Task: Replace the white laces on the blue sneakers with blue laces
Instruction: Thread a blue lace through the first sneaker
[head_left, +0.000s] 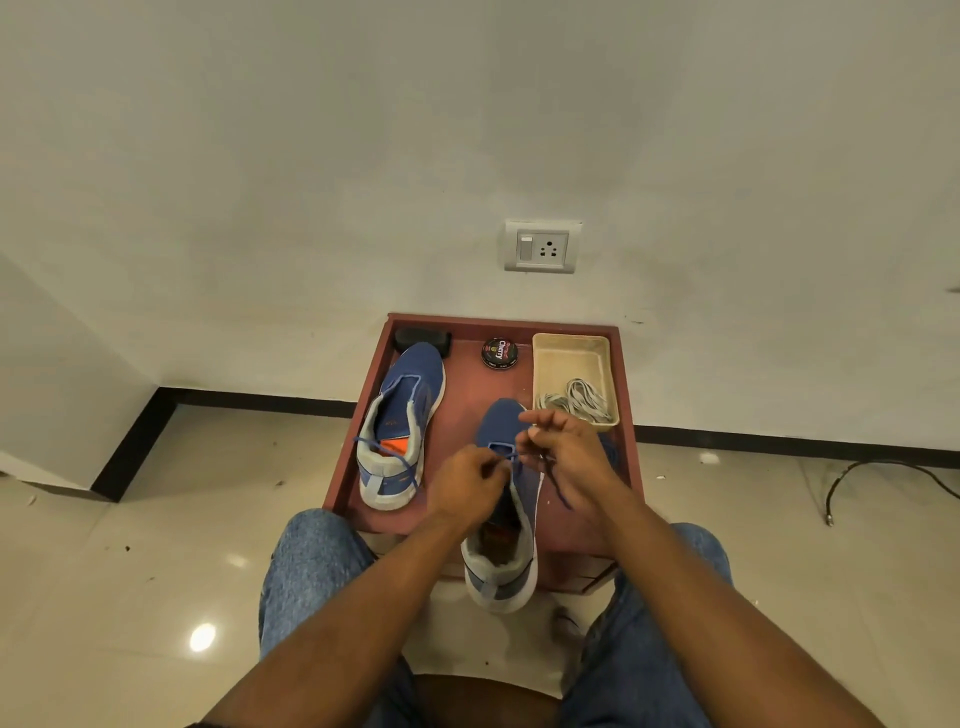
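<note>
Left hand (470, 480) and right hand (563, 457) — each pinching an end of the blue lace (553, 480) over the near sneaker (506, 519), lacing under way on the tabletop (467, 400). Far sneaker (402, 421) — blue lace fitted, ends loose. White laces (579, 402) — removed, in tray (571, 353).

Both forearms extended from bottom of frame toward centre, converging. Left hand (467, 486) held just left of centre, fingers curled, lace (511, 458) pinched at fingertips. Right hand (566, 457) raised slightly higher, right of centre, back turned up, fingers bent, lace pinched near thumb. Hands kept close together, almost touching. Knees in jeans seen below arms.
</note>
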